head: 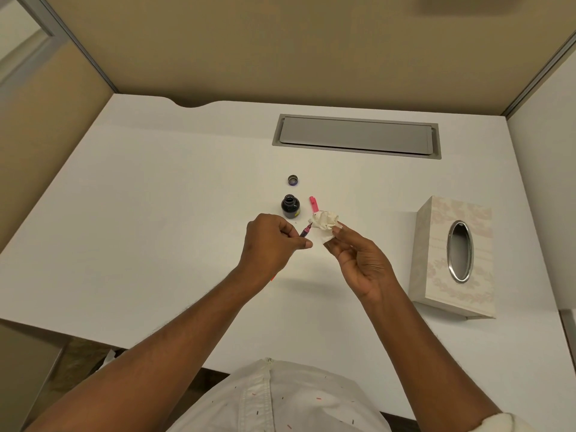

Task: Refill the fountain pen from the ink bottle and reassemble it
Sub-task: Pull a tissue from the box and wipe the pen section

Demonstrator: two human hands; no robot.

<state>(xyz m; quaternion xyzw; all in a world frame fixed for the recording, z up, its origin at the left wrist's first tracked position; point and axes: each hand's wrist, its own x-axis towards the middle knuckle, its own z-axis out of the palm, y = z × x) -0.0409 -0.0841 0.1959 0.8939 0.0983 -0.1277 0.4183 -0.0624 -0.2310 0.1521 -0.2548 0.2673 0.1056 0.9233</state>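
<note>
The left hand (pixel 274 241) is curled closed around a thin pen part (pixel 306 230). The part is purple and pink, and its tip sticks out past the fingers, pointing up and to the right. The tip is just beside a scrunched white tissue (pixel 324 222), maybe touching it; it is too small to tell.

The right hand (pixel 358 260) pinches that tissue between the thumb and the fingertips. The other fingers are bent loosely. Both hands are held up a little above the white desk (pixel 156 213).

Just behind the left hand stands the ink bottle (pixel 290 206). It is dark, upright and open at the top. Its small round cap (pixel 293 180) lies on the desk a bit farther back, apart from the bottle. A pink pen piece (pixel 313 203) lies just to the right of the bottle, partly behind the tissue.

Far to the right sits a tissue box (pixel 436 275) with a shiny oval hole. At the back of the desk there is a long grey cover (pixel 355 135).
</note>
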